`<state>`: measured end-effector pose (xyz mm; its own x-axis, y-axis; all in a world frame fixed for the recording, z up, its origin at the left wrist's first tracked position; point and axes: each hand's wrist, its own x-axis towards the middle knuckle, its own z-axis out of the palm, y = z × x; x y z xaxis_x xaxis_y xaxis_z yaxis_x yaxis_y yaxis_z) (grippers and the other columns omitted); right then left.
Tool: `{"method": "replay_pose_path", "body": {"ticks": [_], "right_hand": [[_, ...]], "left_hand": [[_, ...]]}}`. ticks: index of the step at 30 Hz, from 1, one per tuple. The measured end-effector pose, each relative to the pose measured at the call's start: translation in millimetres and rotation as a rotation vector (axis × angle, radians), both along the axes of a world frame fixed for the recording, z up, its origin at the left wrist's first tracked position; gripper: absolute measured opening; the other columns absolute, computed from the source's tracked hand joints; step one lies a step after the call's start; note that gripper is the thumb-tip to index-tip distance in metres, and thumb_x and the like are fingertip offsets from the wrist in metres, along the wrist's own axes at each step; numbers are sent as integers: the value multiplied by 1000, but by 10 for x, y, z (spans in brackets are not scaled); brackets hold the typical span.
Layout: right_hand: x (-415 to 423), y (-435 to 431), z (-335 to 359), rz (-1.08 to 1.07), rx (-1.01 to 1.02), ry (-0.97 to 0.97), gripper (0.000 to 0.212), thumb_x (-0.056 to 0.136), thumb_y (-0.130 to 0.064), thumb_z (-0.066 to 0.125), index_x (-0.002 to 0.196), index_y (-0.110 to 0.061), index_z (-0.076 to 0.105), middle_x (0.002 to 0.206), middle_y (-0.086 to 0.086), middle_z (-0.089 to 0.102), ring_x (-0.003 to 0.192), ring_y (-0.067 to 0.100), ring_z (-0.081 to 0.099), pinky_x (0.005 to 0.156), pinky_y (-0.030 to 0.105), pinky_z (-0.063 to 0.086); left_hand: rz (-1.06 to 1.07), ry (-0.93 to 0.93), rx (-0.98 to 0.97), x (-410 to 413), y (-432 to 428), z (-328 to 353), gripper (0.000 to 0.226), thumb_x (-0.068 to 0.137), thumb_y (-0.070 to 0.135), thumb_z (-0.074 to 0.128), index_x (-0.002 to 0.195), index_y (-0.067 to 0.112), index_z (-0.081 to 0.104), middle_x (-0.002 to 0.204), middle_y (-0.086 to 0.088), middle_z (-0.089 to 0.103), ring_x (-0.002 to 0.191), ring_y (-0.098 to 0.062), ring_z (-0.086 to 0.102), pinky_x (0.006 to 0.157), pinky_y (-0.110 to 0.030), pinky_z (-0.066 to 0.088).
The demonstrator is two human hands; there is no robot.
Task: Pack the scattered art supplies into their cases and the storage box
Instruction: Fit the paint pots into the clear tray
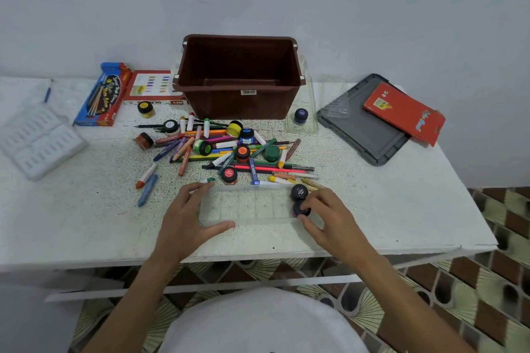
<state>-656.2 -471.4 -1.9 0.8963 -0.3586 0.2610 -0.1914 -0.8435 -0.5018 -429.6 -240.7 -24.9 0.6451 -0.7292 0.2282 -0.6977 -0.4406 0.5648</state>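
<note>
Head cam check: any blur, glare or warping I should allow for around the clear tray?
Head view: soft, even light, faint shadows, no strong glare. Head view: wide-angle bowing curves the table edges, and the red case far right looks smeared. Head view: the clear tray, between left hand and right hand, nearly vanishes against the speckled top.

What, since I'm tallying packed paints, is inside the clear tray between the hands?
Two dark-lidded paint pots at the clear tray's right end: the far pot shows fully, the near pot is partly covered by the right hand. The other slots look empty.
</note>
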Motion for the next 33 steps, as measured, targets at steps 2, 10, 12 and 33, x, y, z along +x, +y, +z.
{"method": "replay_pose_path", "body": {"ticks": [2, 10, 12, 33], "right_hand": [[9, -12, 29, 10, 11, 16, 25, 92, -36, 56, 102, -14, 66, 108, 0, 55, 101, 19, 54, 80, 33, 51], [397, -193, 225, -84, 54, -82, 8, 93, -16, 63, 99, -12, 66, 98, -3, 57, 88, 11, 55, 75, 22, 45], [588, -286, 235, -121, 62, -69, 8, 92, -14, 64, 99, -12, 67, 98, 0, 59, 87, 16, 57, 73, 28, 47], [1467, -445, 214, -110, 135, 116, 27, 83, -17, 70, 86, -17, 43, 85, 3, 56, 76, 23, 50, 62, 34, 40]], "left_hand": [[-3, 0, -2, 2, 6, -2, 99, 61, 83, 60, 139, 23, 50, 132, 7, 44, 119, -9, 46, 88, -32, 49], [-14, -5, -21, 10, 2, 2, 97, 62, 83, 60, 138, 22, 51, 131, 6, 45, 115, -4, 46, 86, -29, 50], [-12, -10, -20, 12, 0, 3, 97, 62, 83, 60, 137, 22, 51, 131, 6, 45, 115, -2, 43, 86, -29, 49], [-11, 7, -4, 18, 6, 13, 96, 62, 81, 63, 138, 24, 50, 132, 7, 45, 116, -2, 42, 88, -28, 45]]}}
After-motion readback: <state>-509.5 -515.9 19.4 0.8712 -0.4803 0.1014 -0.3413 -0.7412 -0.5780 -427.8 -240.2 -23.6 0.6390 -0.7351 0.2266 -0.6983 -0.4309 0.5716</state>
